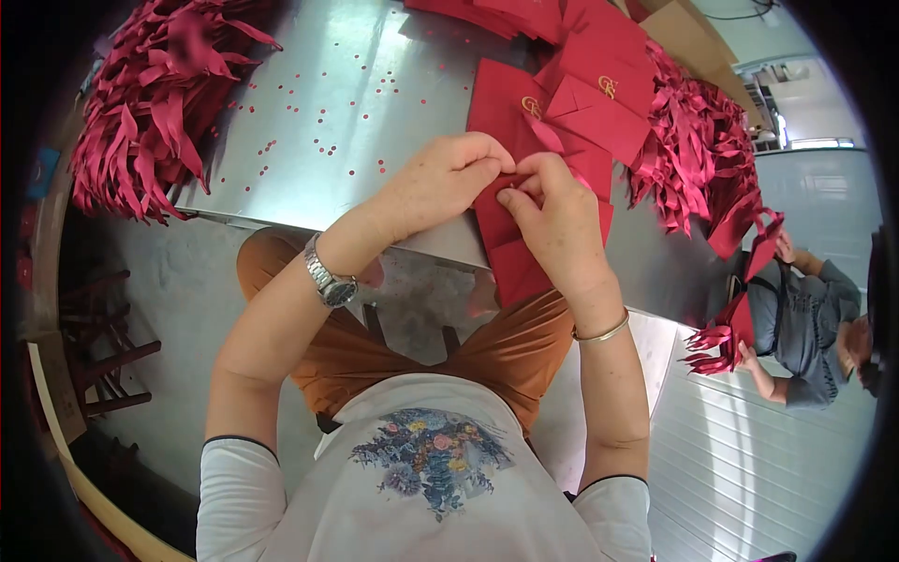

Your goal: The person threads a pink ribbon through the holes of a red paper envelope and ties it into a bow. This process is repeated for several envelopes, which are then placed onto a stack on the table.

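A red paper bag (522, 267) lies over the near edge of the metal table, partly under my hands. My left hand (454, 178) is closed in a pinch at the bag's upper part, its thumb pressed to the bent fingers. Close against it, my right hand (560, 215) pinches the bag's red material between thumb and fingers. A short piece of red ribbon (543, 134) sticks up just beyond my right fingers. What lies between my left fingertips is too small and hidden to make out.
More red bags with gold lettering (607, 87) lie beyond my hands. Heaps of red ribboned pieces sit at left (150, 112) and right (688, 140). Small red dots (323, 145) dot the metal table (309, 56). At right, another person (810, 323) holds a red ribboned bag.
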A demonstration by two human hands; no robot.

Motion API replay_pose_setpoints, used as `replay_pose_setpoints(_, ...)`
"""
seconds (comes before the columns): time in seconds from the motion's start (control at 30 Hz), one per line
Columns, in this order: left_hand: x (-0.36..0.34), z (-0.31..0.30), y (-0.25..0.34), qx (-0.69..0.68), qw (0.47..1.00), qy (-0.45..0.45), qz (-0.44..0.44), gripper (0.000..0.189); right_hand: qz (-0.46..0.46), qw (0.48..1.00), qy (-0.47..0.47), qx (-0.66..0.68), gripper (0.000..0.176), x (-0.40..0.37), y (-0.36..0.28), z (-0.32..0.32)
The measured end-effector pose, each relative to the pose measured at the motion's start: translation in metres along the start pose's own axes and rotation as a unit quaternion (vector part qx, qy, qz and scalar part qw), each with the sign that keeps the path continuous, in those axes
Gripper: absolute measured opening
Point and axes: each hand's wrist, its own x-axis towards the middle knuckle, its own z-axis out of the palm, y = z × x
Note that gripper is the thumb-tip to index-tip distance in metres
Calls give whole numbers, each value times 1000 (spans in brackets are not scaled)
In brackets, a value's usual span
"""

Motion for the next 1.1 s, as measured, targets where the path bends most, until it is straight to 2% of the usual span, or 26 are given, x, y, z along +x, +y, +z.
replay_pose_setpoints(0.1, 5, -2, 12, 39, 999, 9, -8, 23, -11, 1000, 12, 13, 25, -5, 4, 2)
replay_pose_setpoints(0.17, 14, -9, 23, 42, 987, -101, -119, 23, -8, 1000, 11, 14, 25, -7, 6, 1)
replay_pose_setpoints(0.2, 21, -12, 21, 45, 987, -99, -120, 23, -10, 1000, 11, 16, 25, -8, 4, 0)
replay_pose_setpoints(0.27, 32, -18, 28, 165, 969, -178, 41, 23, -14, 1000, 15, -14, 25, -10, 1, -3)
replay_pose_setpoints(0.3, 33, -19, 40, 178, 963, -201, -12, 22, -16, 1000, 14, -11, 25, -10, -1, -5)
replay_pose_setpoints(0.43, 40, -16, 46, 274, 935, -224, 27, 18, -3, 998, 33, 44, 27, -12, 4, -7)
replay_pose_setpoints(0.5, 39, -14, 39, 296, 935, -162, 105, 16, -3, 998, 39, 49, 28, -13, 5, -9)
replay_pose_setpoints(0.53, 37, -14, 34, 293, 939, -126, 127, 14, -22, 997, 71, -9, 31, -18, 0, -8)
replay_pose_setpoints(0.57, 37, -15, 30, 293, 938, -130, 128, 14, -41, 992, 103, -66, 34, -23, -5, -8)
replay_pose_setpoints(0.6, 36, -16, 26, 288, 943, -108, 130, 9, -48, 979, 66, -189, 45, -31, -16, -14)
replay_pose_setpoints(0.67, 37, -18, 17, 271, 953, -80, 113, 7, -165, 952, 79, -244, 50, -49, -13, -15)
replay_pose_setpoints(0.77, 38, -22, 2, 246, 962, -87, 86, 11, -187, 949, 162, -195, 52, -61, 3, -10)
replay_pose_setpoints(0.8, 38, -21, -1, 245, 962, -87, 85, 11, -119, 964, 143, -192, 75, -71, 14, -6)
replay_pose_setpoints(0.87, 35, -19, -5, 282, 953, -64, 90, 10, -13, 986, 142, -92, 99, -75, 31, 4)
replay_pose_setpoints(0.9, 35, -18, -5, 281, 953, -66, 88, 10, 31, 994, 62, -85, 111, -76, 37, 5)
replay_pose_setpoints(1.1, 40, -22, -6, 277, 959, -53, 3, 16, 44, 993, 15, -104, 107, -75, 43, 6)
